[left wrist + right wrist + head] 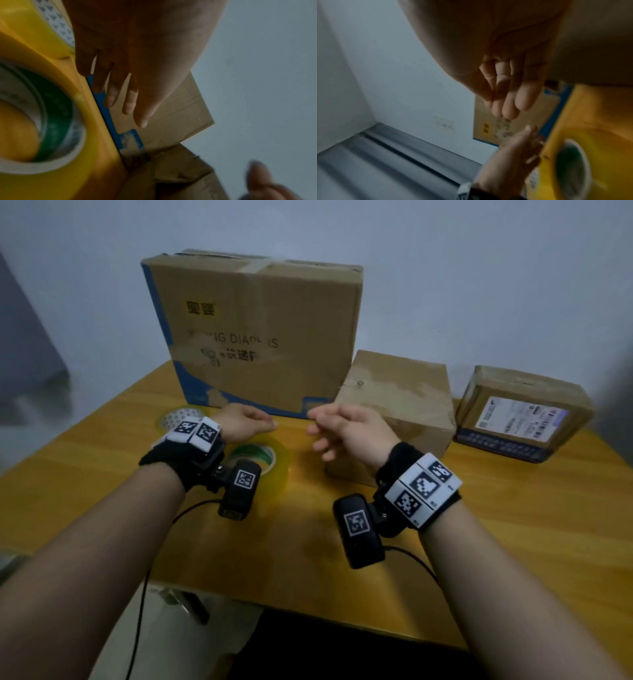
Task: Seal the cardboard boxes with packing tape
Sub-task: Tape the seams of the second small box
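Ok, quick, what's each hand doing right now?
Left hand: open, fingers straight, holding nothing.
Right hand: open, fingers loosely curled, holding nothing.

You see a yellow wooden table [513,525] set against a plain pale wall [479,285], with a grey fabric drape [24,354] hanging at left.

Yellow table [513,525] holds 3 cardboard boxes [253,337] and seemingly 2 tape rolls [270,460].
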